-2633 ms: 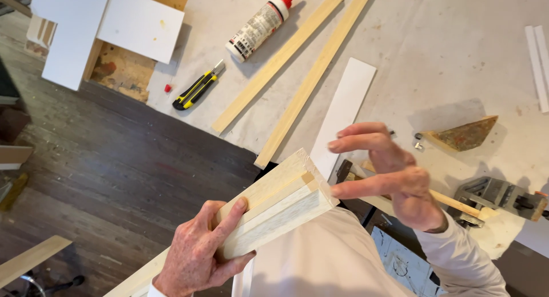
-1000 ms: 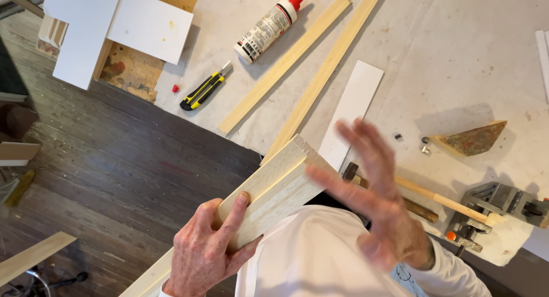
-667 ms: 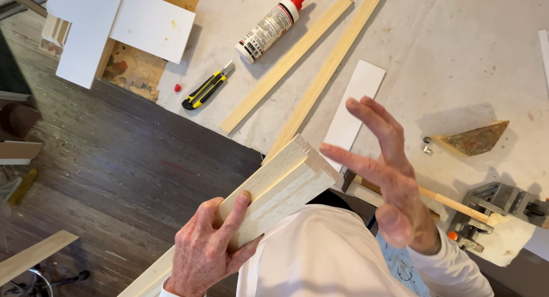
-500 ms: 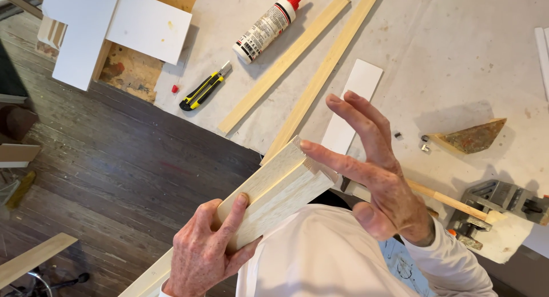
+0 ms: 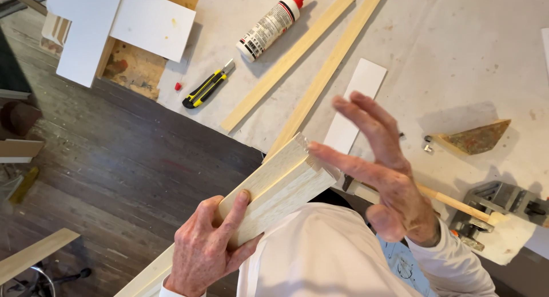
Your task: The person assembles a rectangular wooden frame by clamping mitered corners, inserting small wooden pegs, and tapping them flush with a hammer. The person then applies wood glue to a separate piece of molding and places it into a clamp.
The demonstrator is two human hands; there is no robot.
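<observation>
Two hands work above the table's (image 5: 469, 57) near edge: the left hand (image 5: 209, 248) grips a bundle of wood strips (image 5: 274, 191), its lower end cut off; the right hand (image 5: 383, 171) is spread wide, fingertip at the bundle's top end. Beyond the bundle lies a white glue bottle (image 5: 271, 25) with a red cap.

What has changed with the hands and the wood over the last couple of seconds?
The right hand has been waving beside the end of the wooden piece: it swung down and away, then came back, open, fingers spread, index fingertip near the wood's end. It holds nothing. The left hand has kept its grip on the wooden piece. The glue bottle, knife and strips on the table stayed put.
</observation>
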